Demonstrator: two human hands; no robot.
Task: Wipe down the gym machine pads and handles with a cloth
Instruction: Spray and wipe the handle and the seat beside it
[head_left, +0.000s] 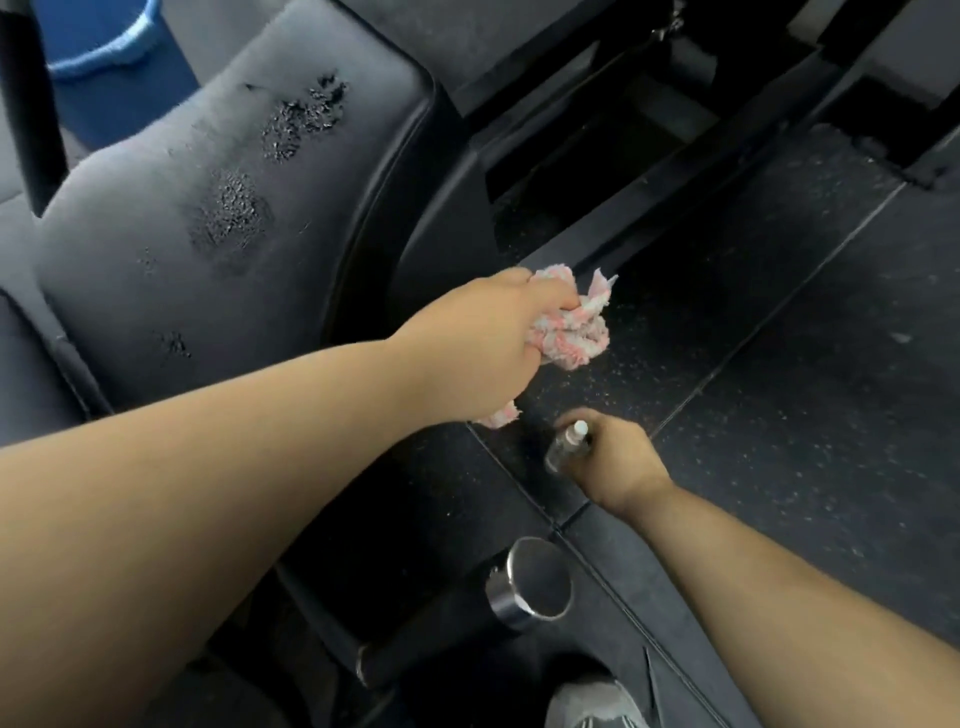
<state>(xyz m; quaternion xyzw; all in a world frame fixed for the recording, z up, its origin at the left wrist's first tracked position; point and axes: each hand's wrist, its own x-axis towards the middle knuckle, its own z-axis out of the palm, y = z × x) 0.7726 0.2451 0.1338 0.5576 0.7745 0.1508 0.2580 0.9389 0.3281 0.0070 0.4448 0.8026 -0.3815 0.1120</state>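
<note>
— Dark speckled rubber floor (779, 364) fills the right side of the frame, and we're looking down over a black seat pad (119, 270) in the upper left.
— We can see wet patches (228, 208) beaded across that pad.
— Centre frame, our left hand (467, 343) has its fingers curled tight round a bunched pink-and-white cloth (576, 332), just off the pad's right edge.
— And right below it, our right hand (618, 467) is wrapped round a small clear bottle (563, 447) with a white cap.
— Bottom centre, we've got a black handle (467, 608) with a shiny metal end.
— A grey shoe (592, 701) sits at the bottom edge, and there's something blue (98, 36) in the top left corner.
</note>
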